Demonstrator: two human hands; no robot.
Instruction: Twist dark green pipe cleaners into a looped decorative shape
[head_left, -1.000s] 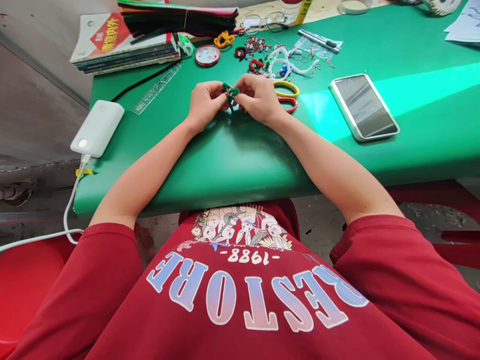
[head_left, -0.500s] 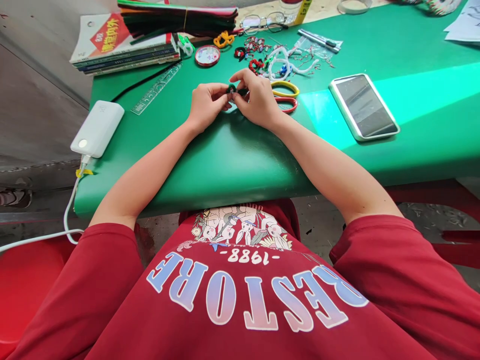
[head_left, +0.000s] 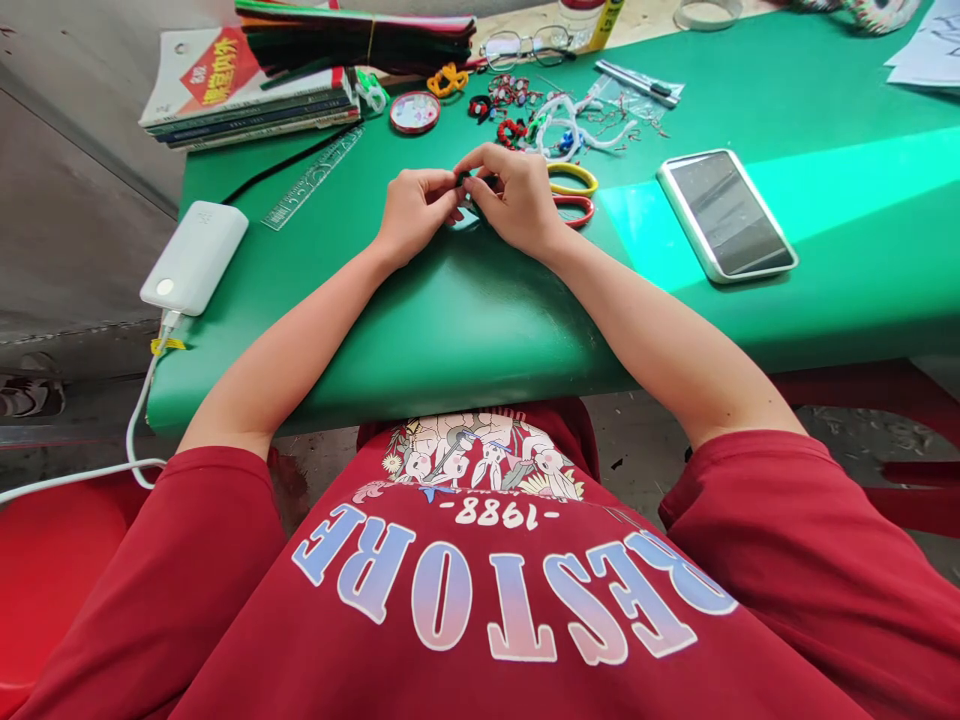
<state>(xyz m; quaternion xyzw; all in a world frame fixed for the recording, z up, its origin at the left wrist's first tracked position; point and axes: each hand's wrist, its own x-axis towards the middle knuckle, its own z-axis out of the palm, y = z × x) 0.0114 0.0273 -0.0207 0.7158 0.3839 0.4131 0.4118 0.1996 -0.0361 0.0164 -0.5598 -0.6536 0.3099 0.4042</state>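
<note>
Over the green table, the fingertips of my left hand (head_left: 415, 215) and my right hand (head_left: 519, 200) meet. Both pinch a small piece of dark green pipe cleaner (head_left: 491, 184), mostly covered by the fingers. Its exact shape cannot be made out. Just right of my right hand lie scissors (head_left: 592, 182) with one yellow and one red handle loop; their blades are hidden behind the hand. Beyond my fingers sit white twisted pipe cleaners (head_left: 553, 140) and a small red curled piece (head_left: 511, 132).
A phone (head_left: 731, 215) lies at the right. To the left are a white power bank (head_left: 195, 258) with a cable and a clear ruler (head_left: 311, 180). Books (head_left: 251, 120) carry a bundle of dark pipe cleaners (head_left: 360, 42). Glasses (head_left: 527, 46) and a round tin (head_left: 415, 112) stand farther back.
The fingers of my right hand have closed farther over the green pipe cleaner, so less of it shows. Both hands stay in nearly the same place.
</note>
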